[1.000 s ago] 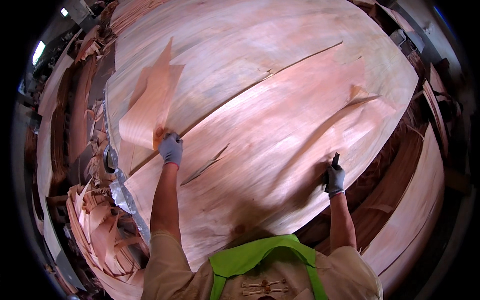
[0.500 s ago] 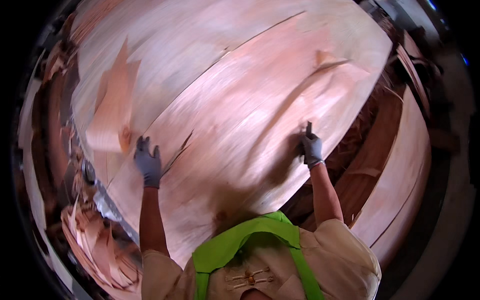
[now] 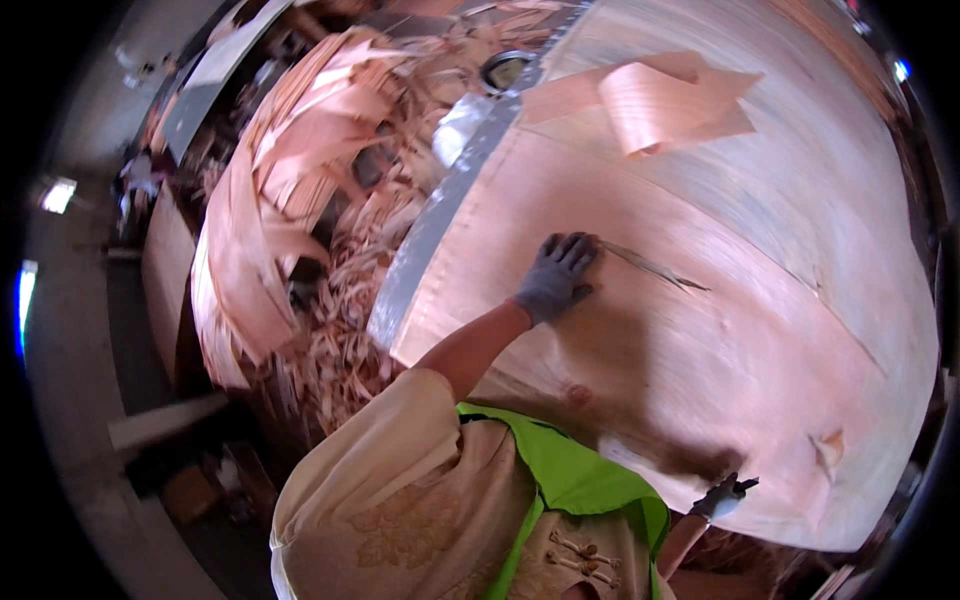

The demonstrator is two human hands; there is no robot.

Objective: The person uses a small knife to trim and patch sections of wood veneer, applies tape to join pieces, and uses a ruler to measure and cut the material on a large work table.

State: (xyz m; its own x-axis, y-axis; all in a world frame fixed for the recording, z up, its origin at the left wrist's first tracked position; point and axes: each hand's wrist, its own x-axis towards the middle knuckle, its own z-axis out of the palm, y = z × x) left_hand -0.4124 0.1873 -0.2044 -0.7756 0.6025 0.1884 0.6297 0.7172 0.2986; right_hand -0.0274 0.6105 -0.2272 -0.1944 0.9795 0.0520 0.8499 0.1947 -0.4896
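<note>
A broad sheet of pale pinkish wood veneer lies in front of me on a stack of similar sheets. My left hand, in a grey glove, rests on it with fingers extended, beside the end of a narrow dark split. Over at the near right edge of the sheet is my right hand, also gloved. Its fingers are closed around a small dark object, too small to identify. A curled piece of veneer lies across the far part of the stack.
Torn veneer strips are heaped on the left, with shavings below them. A grey metal edge borders the stack. Beyond it are a round dark-rimmed object and crumpled clear plastic. A torn flap lifts near the right end.
My view has swung left, bringing the strip heap fully in. My left hand now lies flat beside the split; my right hand remains near the sheet's edge with the dark object.
</note>
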